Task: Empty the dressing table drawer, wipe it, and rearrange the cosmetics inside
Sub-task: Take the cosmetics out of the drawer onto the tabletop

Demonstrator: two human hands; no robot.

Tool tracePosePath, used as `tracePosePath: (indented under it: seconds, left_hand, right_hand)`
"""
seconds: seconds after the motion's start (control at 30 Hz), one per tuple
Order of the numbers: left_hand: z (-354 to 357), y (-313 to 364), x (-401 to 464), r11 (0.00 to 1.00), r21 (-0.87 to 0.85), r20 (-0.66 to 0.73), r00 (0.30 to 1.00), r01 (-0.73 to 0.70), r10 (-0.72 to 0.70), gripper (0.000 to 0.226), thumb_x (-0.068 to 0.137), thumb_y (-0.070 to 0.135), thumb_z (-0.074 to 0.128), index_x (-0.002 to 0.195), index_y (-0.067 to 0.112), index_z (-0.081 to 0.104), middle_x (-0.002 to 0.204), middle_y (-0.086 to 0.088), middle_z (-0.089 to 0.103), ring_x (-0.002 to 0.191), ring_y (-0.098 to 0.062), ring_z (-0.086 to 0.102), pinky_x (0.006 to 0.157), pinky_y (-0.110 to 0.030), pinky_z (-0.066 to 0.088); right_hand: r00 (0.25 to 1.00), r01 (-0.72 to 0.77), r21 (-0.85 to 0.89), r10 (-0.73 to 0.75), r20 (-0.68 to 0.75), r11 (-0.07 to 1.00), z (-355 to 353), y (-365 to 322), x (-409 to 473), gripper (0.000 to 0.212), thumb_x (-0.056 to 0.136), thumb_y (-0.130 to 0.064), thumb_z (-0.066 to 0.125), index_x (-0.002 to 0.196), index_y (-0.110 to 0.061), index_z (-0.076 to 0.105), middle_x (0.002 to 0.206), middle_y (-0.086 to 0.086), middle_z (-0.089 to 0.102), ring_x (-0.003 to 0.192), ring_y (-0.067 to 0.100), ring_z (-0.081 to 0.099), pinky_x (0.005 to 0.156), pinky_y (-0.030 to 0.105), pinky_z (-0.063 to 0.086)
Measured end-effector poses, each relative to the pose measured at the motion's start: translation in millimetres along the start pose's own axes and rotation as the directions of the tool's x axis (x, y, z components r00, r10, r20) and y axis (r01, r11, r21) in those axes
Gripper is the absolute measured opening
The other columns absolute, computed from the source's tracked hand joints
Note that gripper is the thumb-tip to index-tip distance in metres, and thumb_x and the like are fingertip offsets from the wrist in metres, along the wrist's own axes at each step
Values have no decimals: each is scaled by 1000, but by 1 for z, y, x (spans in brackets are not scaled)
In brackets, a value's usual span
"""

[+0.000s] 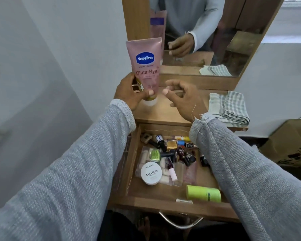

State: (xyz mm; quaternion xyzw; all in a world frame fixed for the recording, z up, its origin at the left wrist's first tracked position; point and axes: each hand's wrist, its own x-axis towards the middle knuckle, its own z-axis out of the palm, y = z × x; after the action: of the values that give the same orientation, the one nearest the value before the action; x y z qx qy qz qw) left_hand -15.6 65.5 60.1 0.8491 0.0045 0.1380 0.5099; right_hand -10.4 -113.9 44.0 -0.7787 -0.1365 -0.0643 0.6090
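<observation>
Here left hand (129, 92) gripped pink lotion tube (146, 66) low, near cap, upright on tabletop (163, 112); right hand (182, 97) loose, empty. Tube judged light, soft-walled, smooth; hold firm near stiffer cap end.

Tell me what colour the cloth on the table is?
White with grey-green checks; the cloth lies folded, shown in the head view.

Soft, even daylight, fairly bright w/ a cool grey cast; the window (295, 7) at top right is the brightest spot, nearly blown out. Shadows are faint, deepest under the drawer (163, 202) front. Wide-angle bend curves the sleeves (59, 188) and wall at the edges; the mirror (198, 40) reflection looks hazy, labels mid-frame stay sharp.
</observation>
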Motion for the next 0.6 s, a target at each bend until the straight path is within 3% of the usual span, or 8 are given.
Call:
tracePosePath:
  seconds: [0.1, 0.2, 0.37, 0.6]
  left_hand:
    - [6, -9, 23, 999, 32, 3, 1000, 25, -25, 58, 75, 20, 80, 126, 17, 52, 120, 3, 63, 105, -17, 61, 93, -34, 50]
    - [10, -20, 40, 998, 40, -11, 999, 46, -46, 61, 77, 21, 79, 129, 18, 48, 125, 4, 61, 106, -17, 59, 93, -35, 49]
    - [15, -35, 56, 995, 71, -3, 997, 75, -75, 63, 78, 21, 78, 131, 18, 45, 129, 2, 59, 108, -18, 58, 95, -36, 48]
    - [19, -44, 66, 995, 72, -7, 998, 64, -64, 59, 80, 24, 76, 130, 17, 45, 130, 2, 58, 113, -21, 59, 95, -34, 49]
  right_hand:
    - [998, -58, -7, 58, -2, 998, -2, 17, 2, 26, 91, -21, 66, 116, -14, 63, 100, 3, 62, 81, 8, 60, 62, 28, 59]
    - [996, -91, -8, 91, -5, 996, -4, 32, 4, 24, 91, -25, 67, 113, -18, 64, 100, 0, 64, 87, 11, 63, 63, 25, 58]
    - [992, -121, -24, 120, -33, 992, -1, 52, 6, 24, 89, -25, 68, 112, -15, 66, 100, 3, 68, 83, 12, 65, 73, 40, 60]
    - [992, -102, -31, 100, -71, 994, 2, 62, 6, 21, 89, -22, 69, 109, -16, 67, 96, 3, 69, 85, 15, 67, 75, 44, 60]
